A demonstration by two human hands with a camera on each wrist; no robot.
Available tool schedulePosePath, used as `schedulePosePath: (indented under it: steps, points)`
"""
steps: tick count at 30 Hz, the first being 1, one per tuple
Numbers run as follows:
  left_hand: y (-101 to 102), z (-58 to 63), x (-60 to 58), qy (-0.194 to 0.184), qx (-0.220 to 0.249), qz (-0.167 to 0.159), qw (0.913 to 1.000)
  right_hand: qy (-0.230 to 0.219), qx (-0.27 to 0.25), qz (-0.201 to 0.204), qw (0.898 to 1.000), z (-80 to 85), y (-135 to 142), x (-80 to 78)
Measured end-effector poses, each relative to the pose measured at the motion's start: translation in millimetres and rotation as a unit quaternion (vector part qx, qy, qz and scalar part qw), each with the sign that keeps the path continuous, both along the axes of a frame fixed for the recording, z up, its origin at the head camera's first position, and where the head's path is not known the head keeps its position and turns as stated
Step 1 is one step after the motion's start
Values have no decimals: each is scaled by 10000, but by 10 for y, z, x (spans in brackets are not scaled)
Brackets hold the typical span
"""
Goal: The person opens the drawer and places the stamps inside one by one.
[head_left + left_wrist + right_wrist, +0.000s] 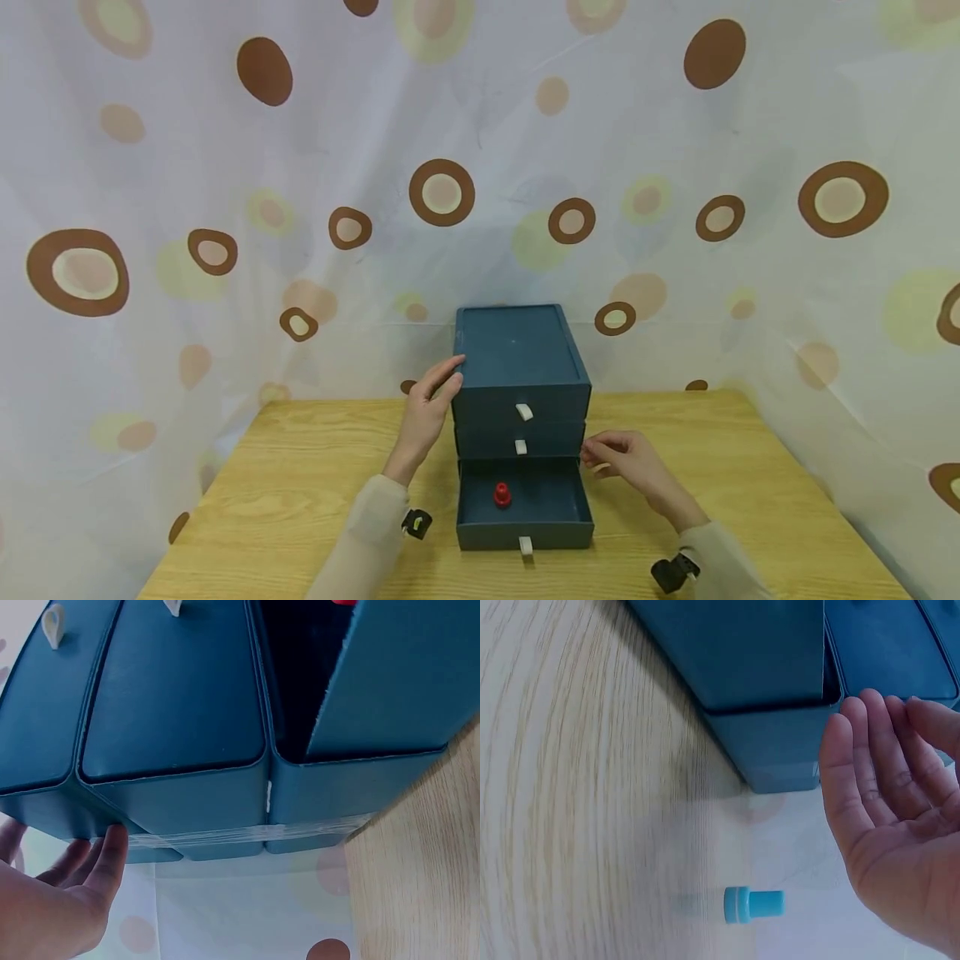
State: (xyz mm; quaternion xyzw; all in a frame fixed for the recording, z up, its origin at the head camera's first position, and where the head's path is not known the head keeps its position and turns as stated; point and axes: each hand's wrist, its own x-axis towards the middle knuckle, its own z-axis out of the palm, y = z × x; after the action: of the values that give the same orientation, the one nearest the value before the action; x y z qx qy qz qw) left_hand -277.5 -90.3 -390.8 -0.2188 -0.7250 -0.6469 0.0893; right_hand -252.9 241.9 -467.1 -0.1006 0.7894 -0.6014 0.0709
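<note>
A dark blue three-drawer cabinet [517,350] stands on the table, its bottom drawer [487,537] pulled out and the upper two closed. Inside that drawer a small red knobbed piece [502,495] stands upright. My left hand [422,421] rests its fingertips against the cabinet's left side, near the top; the left wrist view shows the thumb and fingers [109,862] spread there. By the cabinet's right side is my right hand [637,468], its fingers loosely bent and holding nothing. In the right wrist view its fingertips are right at the cabinet's front edge.
Beyond the right hand, a light blue knobbed piece [763,904] stands on the wooden table [315,483]. Clear tape [217,838] runs across the cabinet's left side. A spotted white curtain [480,125] hangs close behind the cabinet. White pull tabs [526,545] stick out from the drawers.
</note>
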Motion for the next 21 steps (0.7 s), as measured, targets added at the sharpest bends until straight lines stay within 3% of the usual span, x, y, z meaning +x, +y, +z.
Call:
schedulePosePath:
  steps: [4,12,21]
  points:
    - [-8,3,-5,-210,210,28,9996,-4,-26,-235,9997,-13,48,-15]
    - [-30,-162,-194,-470,528,279,9971,-45,-141,-1025,9946,-101,192,-19]
    - [-78,-118,-179,-848,460,145,9952,76,-338,-1545,9874,-195,425,-17]
